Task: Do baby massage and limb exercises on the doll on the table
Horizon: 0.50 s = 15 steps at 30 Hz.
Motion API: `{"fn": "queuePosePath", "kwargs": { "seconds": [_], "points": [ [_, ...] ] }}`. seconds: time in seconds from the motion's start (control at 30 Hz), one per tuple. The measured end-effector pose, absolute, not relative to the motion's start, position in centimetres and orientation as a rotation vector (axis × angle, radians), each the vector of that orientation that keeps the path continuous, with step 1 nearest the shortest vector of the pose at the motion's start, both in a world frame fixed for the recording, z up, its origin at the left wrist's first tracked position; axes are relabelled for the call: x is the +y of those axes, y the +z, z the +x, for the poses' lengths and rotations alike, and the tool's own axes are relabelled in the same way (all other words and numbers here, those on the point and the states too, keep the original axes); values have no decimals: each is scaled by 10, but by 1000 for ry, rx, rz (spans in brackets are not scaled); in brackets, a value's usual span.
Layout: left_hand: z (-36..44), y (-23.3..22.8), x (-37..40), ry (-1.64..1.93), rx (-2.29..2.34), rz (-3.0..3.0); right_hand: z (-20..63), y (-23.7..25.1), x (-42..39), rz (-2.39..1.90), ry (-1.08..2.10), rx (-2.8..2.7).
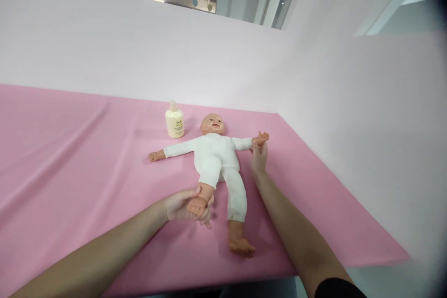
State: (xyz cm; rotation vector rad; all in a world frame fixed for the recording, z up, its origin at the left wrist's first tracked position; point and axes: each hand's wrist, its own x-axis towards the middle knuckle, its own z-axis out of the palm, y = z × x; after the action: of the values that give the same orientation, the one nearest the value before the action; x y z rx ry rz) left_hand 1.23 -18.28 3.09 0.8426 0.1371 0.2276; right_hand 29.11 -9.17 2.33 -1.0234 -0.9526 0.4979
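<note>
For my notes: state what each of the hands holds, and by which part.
The left hand grips the doll by a foot. The right hand touches the doll's hand; whether it grips cannot be told.

Colours of the doll scene.
White-suited doll on plain pink surface; cream bottle at 11 o'clock; pale lilac wall.

Baby doll in a white bodysuit, flat on its back on the pink-covered table, arms spread wide. Left hand cupped around the doll's bare foot on the bent leg. Right hand touching the doll's outstretched hand. Cream lotion bottle upright just beside the doll's head. Pale wall behind.
</note>
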Motion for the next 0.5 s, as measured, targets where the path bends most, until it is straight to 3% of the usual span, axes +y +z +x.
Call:
{"fn": "queuePosePath", "kwargs": {
  "seconds": [0.2, 0.5],
  "points": [
    [2, 24, -187, 40, 415, 1111, 315, 3, -74, -1043, 834, -499],
    [-1, 28, -184, -31, 467, 1360, 316, -2, -71, -1017, 857, -535]
  ]
}}
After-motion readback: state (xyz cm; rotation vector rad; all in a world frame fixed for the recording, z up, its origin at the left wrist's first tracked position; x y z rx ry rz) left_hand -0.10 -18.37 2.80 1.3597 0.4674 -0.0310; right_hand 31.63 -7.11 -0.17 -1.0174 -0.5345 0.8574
